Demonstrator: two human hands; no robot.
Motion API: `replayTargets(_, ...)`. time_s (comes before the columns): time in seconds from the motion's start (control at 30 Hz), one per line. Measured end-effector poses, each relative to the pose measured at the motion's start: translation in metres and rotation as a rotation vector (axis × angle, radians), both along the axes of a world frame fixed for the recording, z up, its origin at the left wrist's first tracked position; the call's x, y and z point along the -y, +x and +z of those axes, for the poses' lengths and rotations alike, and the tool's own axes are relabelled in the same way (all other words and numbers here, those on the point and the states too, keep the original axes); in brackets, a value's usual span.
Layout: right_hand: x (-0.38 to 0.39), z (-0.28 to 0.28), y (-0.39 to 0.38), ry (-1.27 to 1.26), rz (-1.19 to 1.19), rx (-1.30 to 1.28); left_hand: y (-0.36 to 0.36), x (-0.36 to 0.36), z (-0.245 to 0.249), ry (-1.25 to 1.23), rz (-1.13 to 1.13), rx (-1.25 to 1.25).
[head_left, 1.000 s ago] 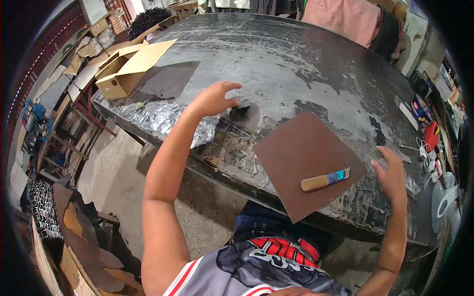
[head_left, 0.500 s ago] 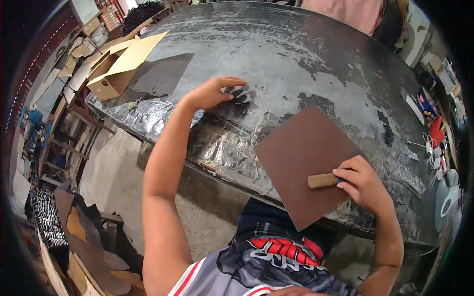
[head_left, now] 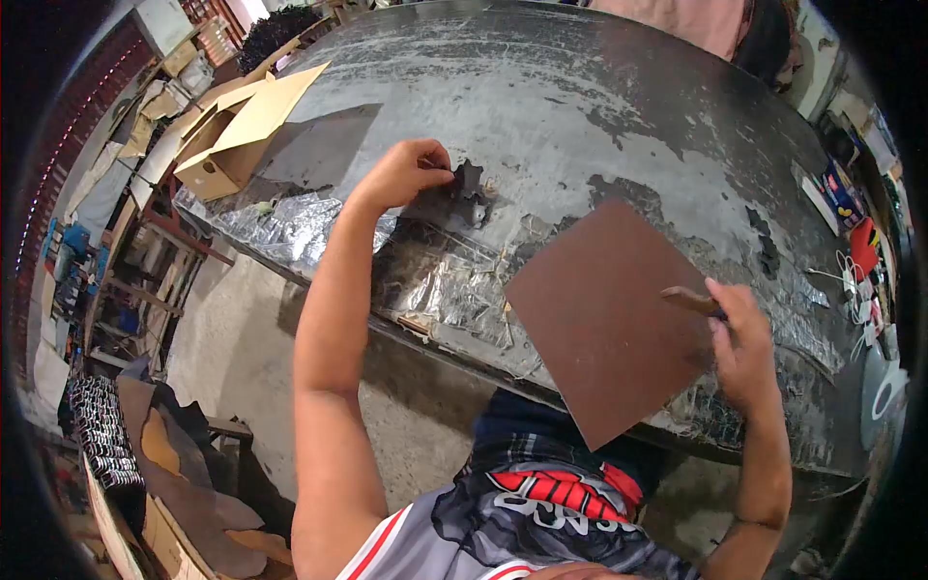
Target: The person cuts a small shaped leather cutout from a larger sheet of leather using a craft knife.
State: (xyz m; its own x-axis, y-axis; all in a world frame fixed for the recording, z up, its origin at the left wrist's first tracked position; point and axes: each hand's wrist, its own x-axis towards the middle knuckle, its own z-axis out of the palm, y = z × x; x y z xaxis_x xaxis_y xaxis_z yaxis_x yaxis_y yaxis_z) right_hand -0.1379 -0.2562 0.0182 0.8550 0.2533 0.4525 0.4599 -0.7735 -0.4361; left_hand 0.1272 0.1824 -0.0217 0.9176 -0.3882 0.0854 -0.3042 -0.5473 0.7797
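My left hand (head_left: pixel 411 176) is over the near left part of the worn table (head_left: pixel 541 116), its fingers curled into a pinch. Just beyond the fingertips lies a torn, dark peeling patch (head_left: pixel 469 188); what the pinch holds, if anything, I cannot tell. My right hand (head_left: pixel 746 346) grips a short flat brush (head_left: pixel 686 300) with a tan-brown end, turned edge-on over a square brown sheet (head_left: pixel 609 338). The sheet lies at the table's near edge, one corner sticking out past it toward my body.
An open cardboard box (head_left: pixel 227 145) stands at the table's left end beside crumpled clear plastic (head_left: pixel 285 232). On the right edge are a red item (head_left: pixel 863 249), white cables and a roll of tape (head_left: pixel 883 394). Leather-like pieces (head_left: pixel 193 503) are piled low at left.
My left hand has drawn back slightly left, its spread fingers now curled together. My right hand has moved up and right with the brush, which has turned from flat to edge-on.
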Motion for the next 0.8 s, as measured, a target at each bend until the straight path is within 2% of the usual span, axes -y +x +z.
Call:
replayTargets(0.07, 0.006, 0.001, 0.0, 0.082, -0.029, 0.006, 0.003, -0.007, 0.001, -0.032, -0.007, 0.022)
replayTargets(0.17, 0.028, -0.025, 0.002, 0.464, -0.139, -0.046, -0.024, -0.001, 0.025, -0.184, 0.209, -0.047)
replayTargets(0.2, 0.026, -0.017, 0.005, 0.484, -0.052, -0.01, -0.038, 0.002, 0.028, -0.335, 0.175, -0.064)
replayTargets(0.3, 0.039, -0.017, 0.005, 0.655, -0.128, -0.061, -0.085, 0.025, 0.023, -0.65, 0.085, -0.219)
replayTargets(0.33, 0.038, -0.016, 0.008, 0.591, -0.06, 0.02, -0.103, 0.041, 0.02, -0.701, 0.101, -0.232)
replayTargets(0.37, 0.037, -0.015, 0.007, 0.604, -0.06, -0.01, -0.12, 0.057, 0.018, -0.753, 0.115, -0.252)
replayTargets(0.43, 0.032, -0.008, -0.001, 0.624, -0.076, -0.063, -0.142, 0.076, 0.013, -0.786, -0.001, -0.288)
replayTargets(0.47, 0.019, -0.003, -0.007, 0.624, -0.066, 0.005, -0.152, 0.087, 0.013, -0.762, -0.015, -0.313)
replayTargets(0.57, -0.006, 0.019, -0.036, 0.377, -0.035, -0.018, -0.18, 0.117, 0.015, -0.712, -0.112, -0.39)
replayTargets(0.6, -0.018, 0.015, -0.044, 0.48, -0.074, -0.005, -0.188, 0.126, 0.014, -0.695, -0.153, -0.42)
replayTargets(0.73, -0.043, -0.005, -0.056, 0.455, -0.061, -0.024, -0.208, 0.155, 0.018, -0.302, -0.241, -0.086)
replayTargets(0.8, -0.056, -0.016, -0.057, 0.5, -0.127, -0.001, -0.21, 0.158, 0.015, -0.055, -0.255, 0.234)
